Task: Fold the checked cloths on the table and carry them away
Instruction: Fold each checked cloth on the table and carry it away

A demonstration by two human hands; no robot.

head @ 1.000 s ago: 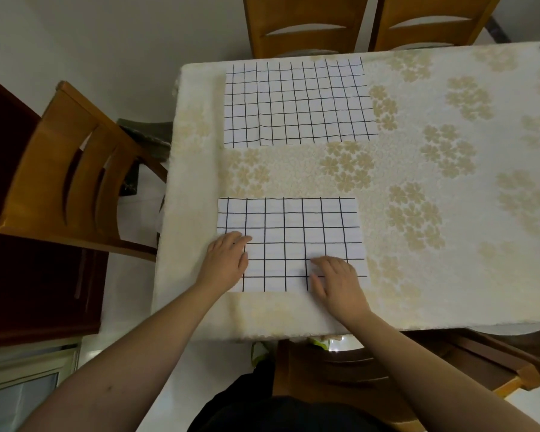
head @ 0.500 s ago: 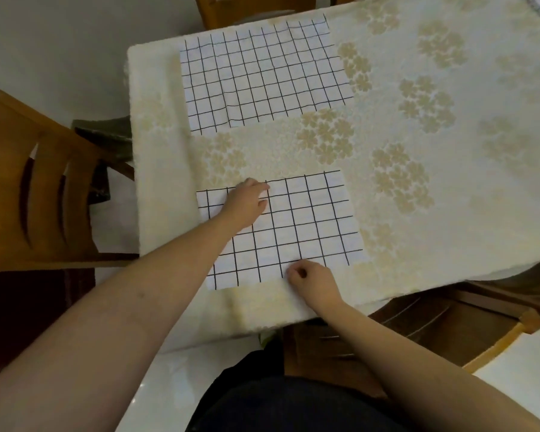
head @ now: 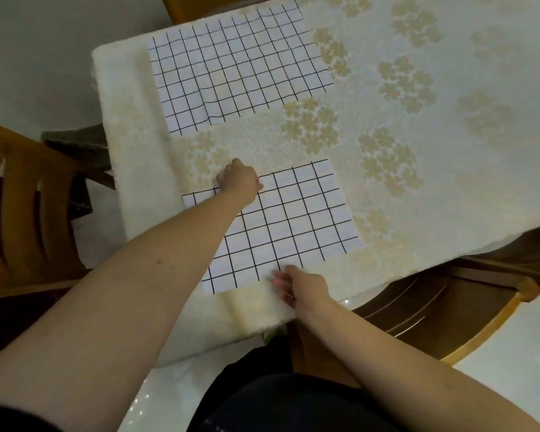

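The thin, limp white cloth with black checks (head: 281,222), lying flat by the near edge of the floral-covered table (head: 418,151), looks best taken at its edges, where the left hand (head: 239,182) curls on the far edge and the right hand (head: 303,286) pinches the near edge.

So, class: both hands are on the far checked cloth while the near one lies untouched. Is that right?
No. The head view shows the left hand and right hand on the near checked cloth; the far checked cloth lies untouched.
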